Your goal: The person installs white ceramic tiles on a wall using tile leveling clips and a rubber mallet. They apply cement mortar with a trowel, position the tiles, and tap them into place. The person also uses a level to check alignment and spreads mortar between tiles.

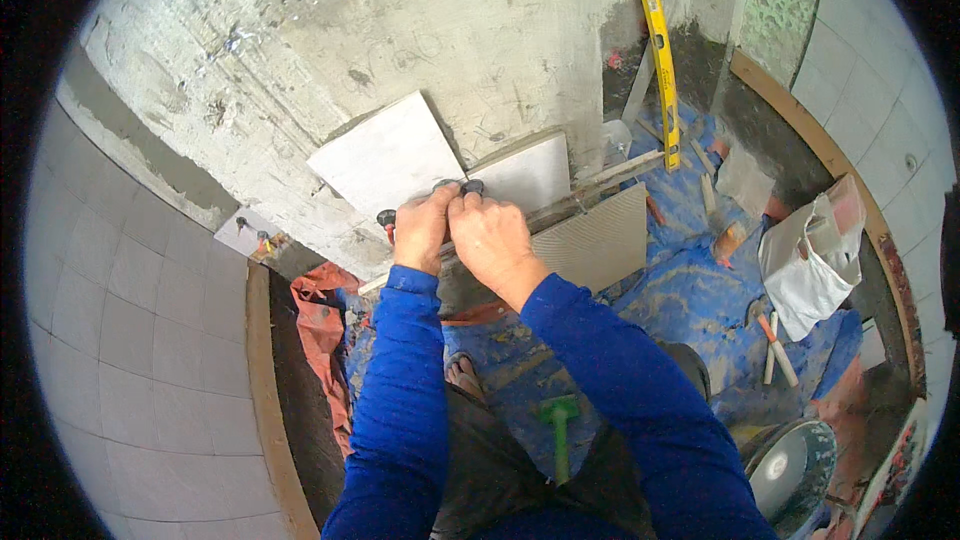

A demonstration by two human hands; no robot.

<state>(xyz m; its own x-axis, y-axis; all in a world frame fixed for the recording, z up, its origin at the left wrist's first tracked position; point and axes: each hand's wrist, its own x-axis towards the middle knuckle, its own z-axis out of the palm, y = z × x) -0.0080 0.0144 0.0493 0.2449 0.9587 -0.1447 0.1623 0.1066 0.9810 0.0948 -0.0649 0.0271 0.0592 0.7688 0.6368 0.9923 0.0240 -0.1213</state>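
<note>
Two white tiles stand at the bare wall: a left tile (392, 155), turned askew, and a right tile (525, 177). At the lower corner where they meet, my left hand (424, 230) and my right hand (493, 243) are close together with fingers pinched. A round black tile-leveling knob (472, 186) sits at the right fingertips. Another dark round piece (445, 183) shows by the left fingertips; its grip is partly hidden. Beside my left hand, a separate black knob (386, 219) stands at the left tile's lower edge.
Below the right tile leans a tile with ridged adhesive (595, 243). A yellow spirit level (657, 50) stands against the wall. On the blue tarp (690, 275) lie a white sack (805, 275), a hammer (776, 348) and a green tool (560, 430). A bucket (825, 455) stands lower right.
</note>
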